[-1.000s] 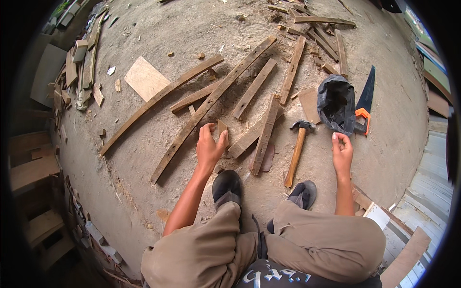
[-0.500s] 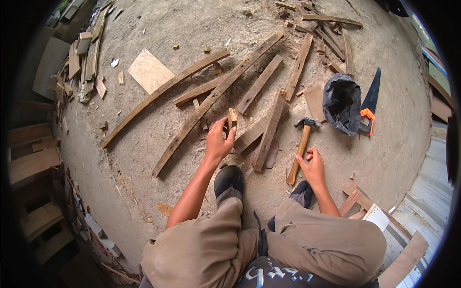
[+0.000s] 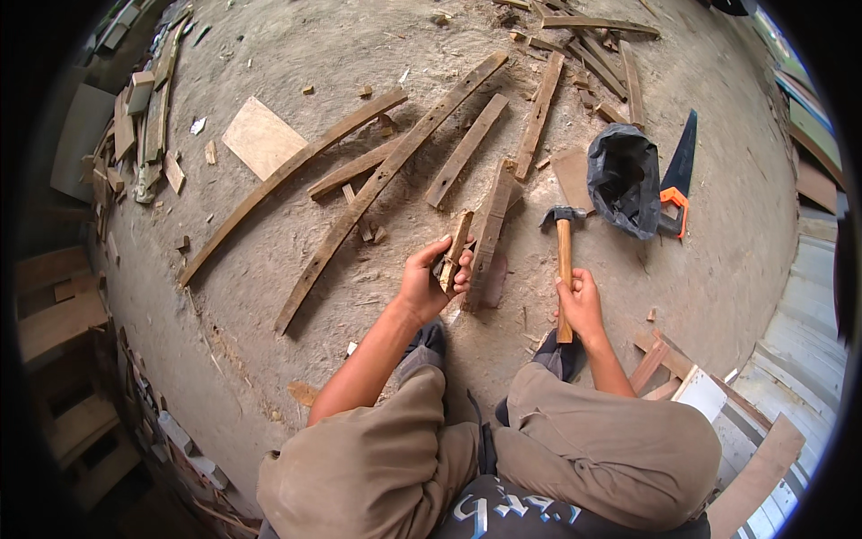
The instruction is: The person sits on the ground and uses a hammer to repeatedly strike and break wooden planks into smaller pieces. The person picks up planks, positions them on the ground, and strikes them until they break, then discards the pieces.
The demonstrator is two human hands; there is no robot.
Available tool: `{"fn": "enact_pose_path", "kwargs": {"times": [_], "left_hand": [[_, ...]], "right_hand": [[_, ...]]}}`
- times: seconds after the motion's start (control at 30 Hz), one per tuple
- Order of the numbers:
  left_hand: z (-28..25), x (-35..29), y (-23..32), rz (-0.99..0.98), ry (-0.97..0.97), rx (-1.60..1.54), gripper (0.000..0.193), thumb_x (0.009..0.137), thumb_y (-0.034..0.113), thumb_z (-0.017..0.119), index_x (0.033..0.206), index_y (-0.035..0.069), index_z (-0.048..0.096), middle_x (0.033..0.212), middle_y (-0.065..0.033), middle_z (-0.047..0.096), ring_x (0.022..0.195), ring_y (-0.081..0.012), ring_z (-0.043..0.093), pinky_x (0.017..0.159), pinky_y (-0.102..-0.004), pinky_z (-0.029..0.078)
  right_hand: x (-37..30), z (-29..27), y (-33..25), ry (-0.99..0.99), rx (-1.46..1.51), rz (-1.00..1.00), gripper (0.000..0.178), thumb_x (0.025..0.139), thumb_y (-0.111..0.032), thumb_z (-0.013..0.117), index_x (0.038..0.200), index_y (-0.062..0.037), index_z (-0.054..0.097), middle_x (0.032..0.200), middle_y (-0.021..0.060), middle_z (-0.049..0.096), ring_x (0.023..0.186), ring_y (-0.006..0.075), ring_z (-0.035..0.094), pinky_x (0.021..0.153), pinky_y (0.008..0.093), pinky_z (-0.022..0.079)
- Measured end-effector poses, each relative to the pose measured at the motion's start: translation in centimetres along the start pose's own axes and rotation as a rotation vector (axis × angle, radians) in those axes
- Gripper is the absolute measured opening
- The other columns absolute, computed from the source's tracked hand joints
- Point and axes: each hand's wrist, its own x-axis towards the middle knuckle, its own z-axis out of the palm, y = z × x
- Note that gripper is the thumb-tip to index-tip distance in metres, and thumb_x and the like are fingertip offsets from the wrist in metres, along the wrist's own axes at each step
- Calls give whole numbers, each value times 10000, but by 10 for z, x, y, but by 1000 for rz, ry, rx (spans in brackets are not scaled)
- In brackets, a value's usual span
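Note:
My left hand [image 3: 433, 280] is closed round a short, rough wood offcut [image 3: 456, 250], its long side tilted up and away from me. A longer timber piece [image 3: 494, 225] lies just beyond that hand, its top end resting over other wood. My right hand [image 3: 580, 305] grips a claw hammer [image 3: 564, 256] by its wooden handle, low down near the butt. The dark metal head points away from me, and I cannot tell whether it touches the ground.
Long battens [image 3: 391, 184] lie scattered ahead. A black plastic bag [image 3: 622, 184] stands open at the right, beside a handsaw [image 3: 682, 166] with an orange and black handle. A plywood sheet [image 3: 262, 136] lies at the left. Offcuts [image 3: 654, 364] sit by my right knee.
My right hand has closed on the hammer handle, and the hammer now stands straighter in view. My left hand has shifted slightly right and nearer, turning the wood offcut.

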Motion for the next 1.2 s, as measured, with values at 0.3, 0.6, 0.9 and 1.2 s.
{"fn": "enact_pose_path", "kwargs": {"times": [0.3,0.6,0.9,1.2], "left_hand": [[0,5,-2,5,-17,-8,392,977,307,506,1201,-10,553,920,-47,552,752,-158,537,654,-306,447],[-7,45,-23,972,291,1968,366,922,210,615,1220,6,552,1065,-159,556,985,-329,549,820,-405,423],[-19,62,-37,958,351,2107,231,944,177,564,1098,10,520,1070,-161,558,962,-313,534,807,-410,387],[-18,60,-35,960,356,2116,211,938,172,564,1059,8,512,1053,-164,544,972,-321,517,829,-414,376]], "right_hand": [[-11,-2,-25,26,-67,-78,283,945,-191,645,1105,22,551,793,45,609,580,55,499,519,247,403],[-35,-1,-60,-157,447,-63,289,1054,-308,452,1176,-53,509,690,-34,437,469,19,373,403,186,340],[-35,-5,-88,-436,381,201,359,1061,-417,379,1106,-80,492,679,-38,396,445,9,316,387,187,314],[-44,9,-97,-316,446,32,385,1055,-445,375,1055,-70,461,662,-34,380,444,18,311,393,192,315]]}}
